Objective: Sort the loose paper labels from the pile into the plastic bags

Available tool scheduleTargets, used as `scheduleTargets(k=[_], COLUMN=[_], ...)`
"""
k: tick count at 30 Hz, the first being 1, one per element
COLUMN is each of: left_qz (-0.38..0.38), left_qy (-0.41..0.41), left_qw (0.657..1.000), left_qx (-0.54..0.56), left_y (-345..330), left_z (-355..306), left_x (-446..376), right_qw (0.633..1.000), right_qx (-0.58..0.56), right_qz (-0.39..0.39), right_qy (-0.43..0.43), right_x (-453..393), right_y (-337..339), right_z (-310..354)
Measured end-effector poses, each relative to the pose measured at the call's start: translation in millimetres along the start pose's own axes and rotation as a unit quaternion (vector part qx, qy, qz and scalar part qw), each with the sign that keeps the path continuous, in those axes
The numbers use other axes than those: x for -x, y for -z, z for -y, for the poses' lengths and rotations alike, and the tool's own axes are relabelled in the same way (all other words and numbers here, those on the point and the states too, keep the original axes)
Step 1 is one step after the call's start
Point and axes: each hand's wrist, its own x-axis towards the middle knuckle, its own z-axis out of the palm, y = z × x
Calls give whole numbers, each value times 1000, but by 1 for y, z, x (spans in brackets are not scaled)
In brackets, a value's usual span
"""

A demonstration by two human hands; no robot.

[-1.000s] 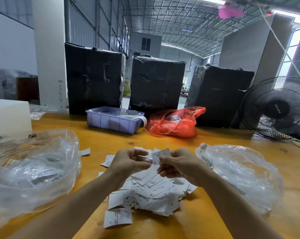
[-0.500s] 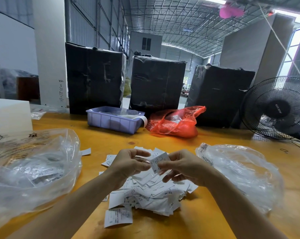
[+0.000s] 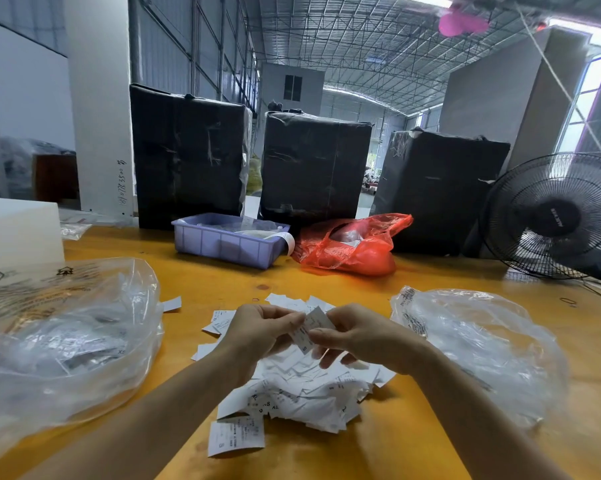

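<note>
I see both hands raised just above the heap of loose white paper labels (image 3: 302, 386) on the orange-yellow wooden worktop (image 3: 413, 441). My left hand (image 3: 261, 332) is curled narrow, thumb and fingertips pinching the left edge of one small white printed label (image 3: 309, 329). My right hand (image 3: 358, 336) pinches the same label from the other side; its lower fingers hang loosely spread beneath. The label sits tilted between the two hands, clear of the heap, and an "S" can be read near its lower end.

The heap lies directly under and toward me from both hands. One larger white label (image 3: 236, 436) lies flat at the near edge of the heap, below my left forearm. A few single labels are scattered beyond my left hand.

To the left of my left hand, well apart, lies a big crumpled clear plastic bag (image 3: 63, 341) with printed labels showing through it. To the right of my right hand, near it, lies a second clear plastic bag (image 3: 479, 348), also holding paper. I cannot tell which way either bag's mouth faces.

Beyond the hands, further back: a lilac plastic tray (image 3: 223, 245), a red thin plastic bag (image 3: 351, 251) just right of it, three black-wrapped bales (image 3: 313, 168) behind, and a black cage fan (image 3: 555, 216) far right.
</note>
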Motion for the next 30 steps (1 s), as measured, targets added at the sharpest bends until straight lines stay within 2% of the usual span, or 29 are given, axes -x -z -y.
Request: scheduleTargets(k=[4,7,10,14,20,27,30], left_qz=[-41,-52,-60,-65,-64,-19,-6], left_qy=[23,37,42,38,46,46,45], left_qw=[993,981,970,966,969,970,978], left_qx=[108,181,230,245,232,238,203], left_y=[-2,-4,-5,-6,-9,-10,-7], left_z=[-2,-2,-2,-1,0,-1,-2], left_x=[-1,-1,-2,-1,-1,0,0], right_qw=[985,969,966,962,958,948,941], right_qx=[-106,-80,-30,-45,-45,-28,-42], right_qz=[-119,-195,-203,-213,-217,-255,-273], right_qy=[62,126,155,165,179,190,194], right_x=[-4,-9,-10,-11,-17,-19,-18], right_y=[-6,-11,-17,-20,-23,-17,-14], right_z=[2,4,4,3,-3,-7,-6])
